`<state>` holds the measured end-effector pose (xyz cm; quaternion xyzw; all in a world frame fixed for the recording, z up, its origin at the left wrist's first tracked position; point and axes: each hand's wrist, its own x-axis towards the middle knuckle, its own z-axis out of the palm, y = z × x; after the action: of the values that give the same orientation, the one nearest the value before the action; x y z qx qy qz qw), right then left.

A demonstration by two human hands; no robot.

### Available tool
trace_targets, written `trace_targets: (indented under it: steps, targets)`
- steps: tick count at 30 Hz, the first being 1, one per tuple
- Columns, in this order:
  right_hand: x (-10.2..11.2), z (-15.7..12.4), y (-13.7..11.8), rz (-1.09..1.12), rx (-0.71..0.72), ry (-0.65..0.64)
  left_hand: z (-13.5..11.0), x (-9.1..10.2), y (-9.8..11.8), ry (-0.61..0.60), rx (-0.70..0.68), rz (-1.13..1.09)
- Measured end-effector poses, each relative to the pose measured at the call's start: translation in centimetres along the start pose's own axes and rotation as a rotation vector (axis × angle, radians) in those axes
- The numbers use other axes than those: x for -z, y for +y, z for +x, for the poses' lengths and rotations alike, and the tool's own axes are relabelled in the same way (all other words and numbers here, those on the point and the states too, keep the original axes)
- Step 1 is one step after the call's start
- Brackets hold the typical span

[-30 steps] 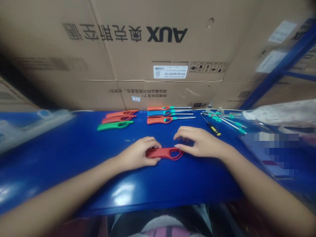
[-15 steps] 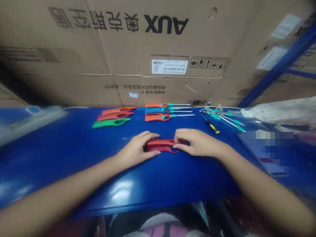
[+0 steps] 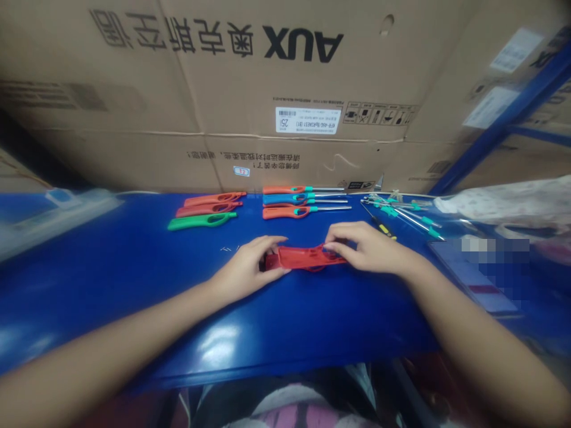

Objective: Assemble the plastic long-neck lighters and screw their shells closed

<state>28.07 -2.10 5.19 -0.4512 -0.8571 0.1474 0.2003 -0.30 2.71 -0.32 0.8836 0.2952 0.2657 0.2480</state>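
A red plastic lighter handle lies on the blue table between my hands, and its top shell looks tilted up toward the right. My left hand grips the handle's left end with thumb and fingers closed round it. My right hand pinches the right end near the finger loop. Several tiny metal pins lie just left of my left hand.
Two orange handles and a green handle lie at the back left. Three assembled lighters with metal tubes lie behind. A yellow-handled screwdriver and teal-tipped tubes lie to the right. Cardboard boxes wall the back.
Both hands have kept hold of the red handle. It was turned on edge, then its top shell spread toward the right as my right hand shifted right.
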Motion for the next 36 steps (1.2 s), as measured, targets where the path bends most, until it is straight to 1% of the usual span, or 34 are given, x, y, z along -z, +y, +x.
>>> trace_targets:
  steps: [1, 3, 5, 7, 11, 13, 15, 17, 18, 20, 22, 26, 31, 36]
  targets:
    - [-0.1, 0.0, -0.3, 0.053, 0.011, -0.071, 0.0, 0.0, 0.0, -0.003, 0.002, -0.009]
    - [-0.4, 0.2, -0.9, 0.081, 0.005, -0.195, 0.0, -0.1, -0.1, -0.011, 0.006, -0.014]
    - [-0.8, 0.3, -1.3, 0.051, -0.008, -0.264, 0.0, -0.1, -0.2, -0.01, 0.016, -0.008]
    - [-1.1, 0.4, -1.4, 0.026, -0.011, -0.296, 0.0, -0.1, -0.2, -0.005, 0.021, -0.012]
    - [-1.3, 0.5, -0.9, -0.019, -0.028, -0.311, 0.0, 0.1, 0.3, 0.03, -0.002, 0.001]
    - [-1.2, 0.4, -0.6, -0.03, -0.026, -0.298, -0.1, 0.4, 0.8, 0.051, -0.05, 0.038]
    - [-1.1, 0.4, -0.5, -0.026, -0.012, -0.262, -0.2, 0.9, 1.4, 0.043, -0.114, 0.064]
    - [-1.0, 0.3, -0.5, -0.012, 0.003, -0.226, -0.3, 1.5, 1.9, -0.021, -0.159, 0.078]
    - [-1.0, 0.3, -0.6, 0.0, 0.012, -0.22, -0.3, 1.7, 2.1, -0.071, -0.176, 0.086]
    - [-1.1, 0.2, -0.6, 0.021, 0.031, -0.226, -0.3, 2.1, 2.4, -0.172, -0.192, 0.111]
    - [-1.2, 0.2, -0.5, 0.015, 0.044, -0.231, -0.3, 2.4, 2.4, -0.245, -0.191, 0.14]
    - [-1.5, 0.3, -0.3, -0.017, 0.028, -0.225, -0.2, 2.5, 2.0, -0.309, -0.203, 0.208]
    - [-1.5, 0.3, -0.1, -0.055, 0.01, -0.214, -0.1, 2.7, 1.5, -0.272, -0.199, 0.282]
    - [-1.5, 0.4, -0.1, -0.114, 0.005, -0.2, 0.2, 2.6, 0.7, -0.229, -0.186, 0.306]
